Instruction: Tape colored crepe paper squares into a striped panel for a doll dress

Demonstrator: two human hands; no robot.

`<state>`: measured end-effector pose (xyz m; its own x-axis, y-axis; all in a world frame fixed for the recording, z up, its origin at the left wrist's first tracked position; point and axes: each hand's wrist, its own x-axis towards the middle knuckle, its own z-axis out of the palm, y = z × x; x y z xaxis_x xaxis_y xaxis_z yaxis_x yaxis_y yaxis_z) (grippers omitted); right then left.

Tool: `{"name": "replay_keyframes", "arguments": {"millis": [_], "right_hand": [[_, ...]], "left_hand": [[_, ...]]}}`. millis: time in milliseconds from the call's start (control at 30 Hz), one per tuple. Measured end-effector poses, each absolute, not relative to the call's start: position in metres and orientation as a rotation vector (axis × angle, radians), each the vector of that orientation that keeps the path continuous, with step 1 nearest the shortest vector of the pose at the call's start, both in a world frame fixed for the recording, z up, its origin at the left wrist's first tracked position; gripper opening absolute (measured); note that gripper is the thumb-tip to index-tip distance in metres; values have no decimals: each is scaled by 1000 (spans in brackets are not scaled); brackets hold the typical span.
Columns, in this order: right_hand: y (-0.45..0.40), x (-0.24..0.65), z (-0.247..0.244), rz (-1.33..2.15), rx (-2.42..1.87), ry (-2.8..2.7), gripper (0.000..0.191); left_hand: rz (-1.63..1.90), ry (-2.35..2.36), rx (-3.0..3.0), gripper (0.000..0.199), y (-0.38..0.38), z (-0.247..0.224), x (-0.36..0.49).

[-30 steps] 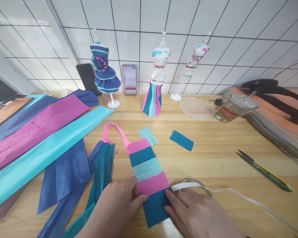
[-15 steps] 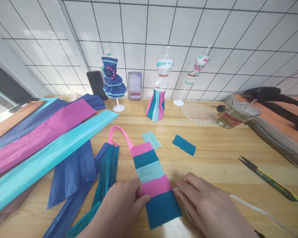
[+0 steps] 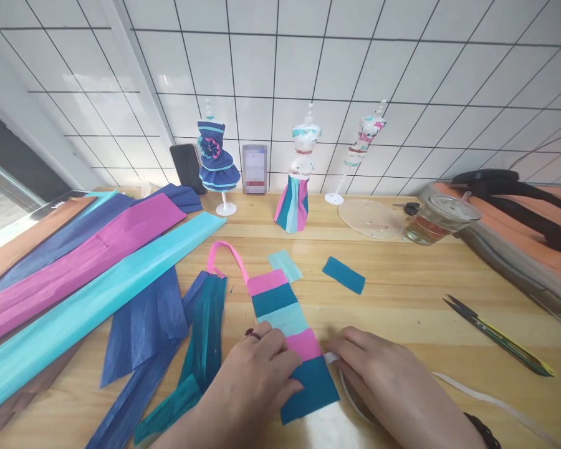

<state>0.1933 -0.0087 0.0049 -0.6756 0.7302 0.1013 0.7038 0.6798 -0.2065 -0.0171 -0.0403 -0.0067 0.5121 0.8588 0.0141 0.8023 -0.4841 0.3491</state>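
Note:
A strip of crepe paper (image 3: 280, 318) in pink, dark teal and light aqua bands lies flat on the table in front of me. My left hand (image 3: 262, 368) rests over its left side, fingers curled and pressed down on the pink and teal bands. At the strip's right edge, my right hand (image 3: 378, 374) has its fingers closed on a narrow white tape (image 3: 331, 357), whose end meets the paper near the pink-teal seam. Under the right palm shows part of a round rim, mostly hidden. A pink ribbon-like strip (image 3: 229, 246) curves off the paper's far left corner.
Folded crepe paper lengths (image 3: 98, 287) cover the left side. Aqua (image 3: 287, 265) and teal pieces (image 3: 344, 275) lie beyond the strip, thread snips (image 3: 500, 337) at right. Three small dress forms (image 3: 305, 168), a phone (image 3: 255, 169), and a lidded glass cup (image 3: 442, 218) stand behind.
My left hand has shifted right and further over the strip, covering more of the pink and aqua bands. My right hand stays at the strip's right edge. The view has tilted up slightly.

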Motion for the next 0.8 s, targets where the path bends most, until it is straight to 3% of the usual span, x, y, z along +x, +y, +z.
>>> {"name": "replay_keyframes", "arguments": {"millis": [267,533,800], "right_hand": [[-4,201,8,22,-1174,-2653,28],[-13,198,12,207,-1089,-2678,36],[-21,189,-2,49,-1033,-2768,11]], "left_hand": [[194,1304,2578,11,-43,-34,-17],[135,1295,2639,12,-44,-29,-16],[107,1293,2646,12,-44,-26,-15]]}}
